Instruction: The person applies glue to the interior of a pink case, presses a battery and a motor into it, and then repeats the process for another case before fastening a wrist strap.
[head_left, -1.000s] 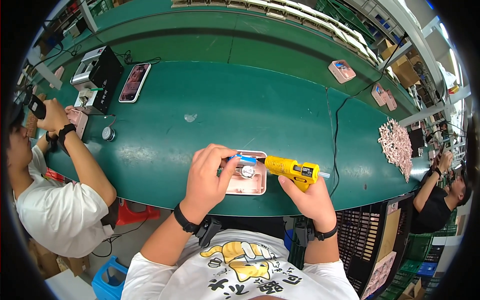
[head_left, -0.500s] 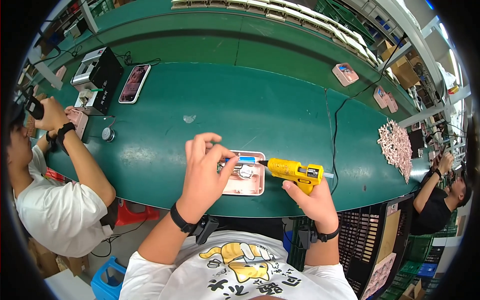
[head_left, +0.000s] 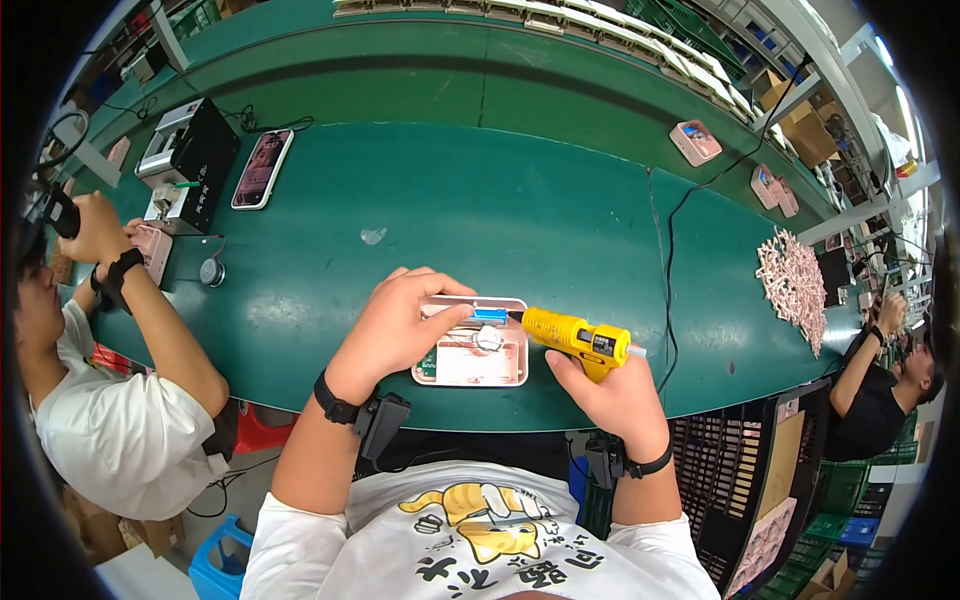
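A shallow pink plastic case (head_left: 524,362) lies on the bench in front of me. Inside it are a blue cylindrical battery (head_left: 490,315), a round silvery part (head_left: 488,340) and a bit of green circuit board (head_left: 427,364) at the left. My left hand (head_left: 392,322) grips the case at its far left, the thumb against the battery's left end and the fingers over the far rim. Closed round the handle of a yellow glue gun (head_left: 570,334) is my right hand (head_left: 617,400). The gun's dark nozzle meets the battery's right end; whether glue comes out cannot be seen.
A phone (head_left: 263,169) and a black machine (head_left: 196,165) stand at the left, near a co-worker (head_left: 125,400). A loose round part (head_left: 212,271) lies there too. Rightward, a black cable (head_left: 669,240) crosses the bench, with a pile of small pink pieces (head_left: 792,290) beyond it.
My left hand has lowered, its raised fingers now down over the case's far rim. The glue gun has shifted slightly left and downward, its nozzle now closer to the battery's end.
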